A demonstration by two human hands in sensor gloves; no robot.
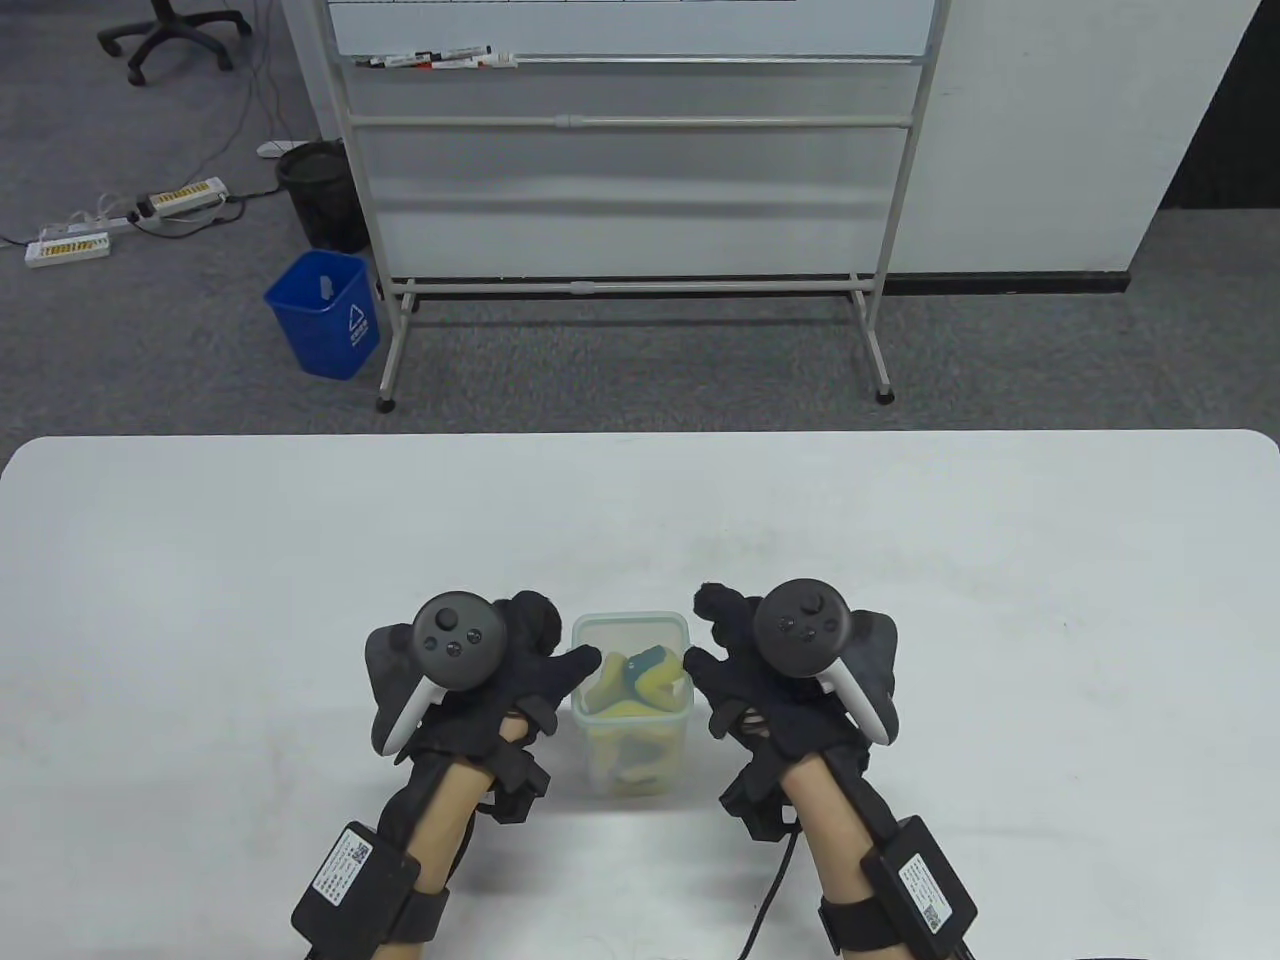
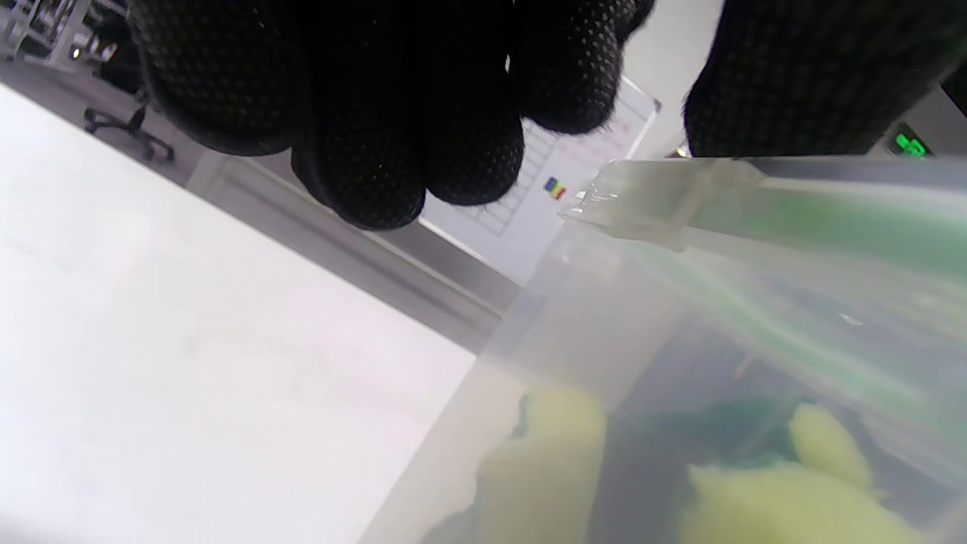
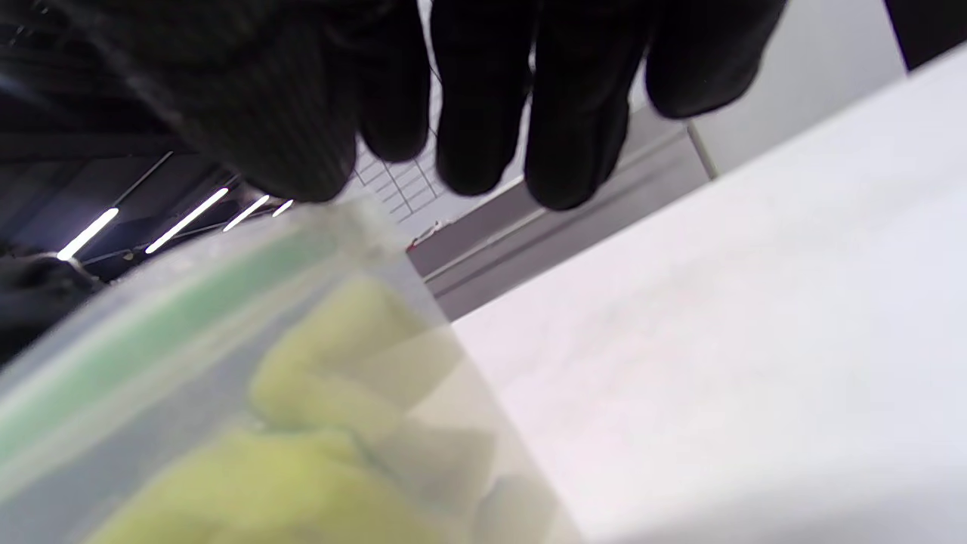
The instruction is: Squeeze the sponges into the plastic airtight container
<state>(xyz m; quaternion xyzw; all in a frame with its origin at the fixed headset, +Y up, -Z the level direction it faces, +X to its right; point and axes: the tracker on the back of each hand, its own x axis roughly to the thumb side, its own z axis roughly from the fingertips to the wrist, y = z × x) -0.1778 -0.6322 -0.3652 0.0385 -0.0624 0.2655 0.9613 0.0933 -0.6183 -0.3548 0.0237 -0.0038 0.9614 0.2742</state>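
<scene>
The two gloved hands sit nearest the camera at the bottom centre of the table view, one on either side of the plastic airtight container [image 1: 631, 700]. The left hand [image 1: 478, 672] lies at the container's left, its thumb tip reaching the left rim; its fingers [image 2: 378, 121] hang loosely curled in the left wrist view, gripping nothing. The right hand [image 1: 790, 665] lies just right of the container, thumb tip near the right rim; its fingers [image 3: 529, 98] also hang relaxed and unclenched above the table [image 1: 200, 600]. The container stands upright and uncovered in the lower middle of the frame, between the hands, with yellow and green sponges [image 1: 632, 685] packed inside (their yellow shows blurred through the translucent wall in both wrist views). A blue bin [image 1: 325, 313] stands on the floor at upper left, beside a whiteboard stand [image 1: 630, 200].
</scene>
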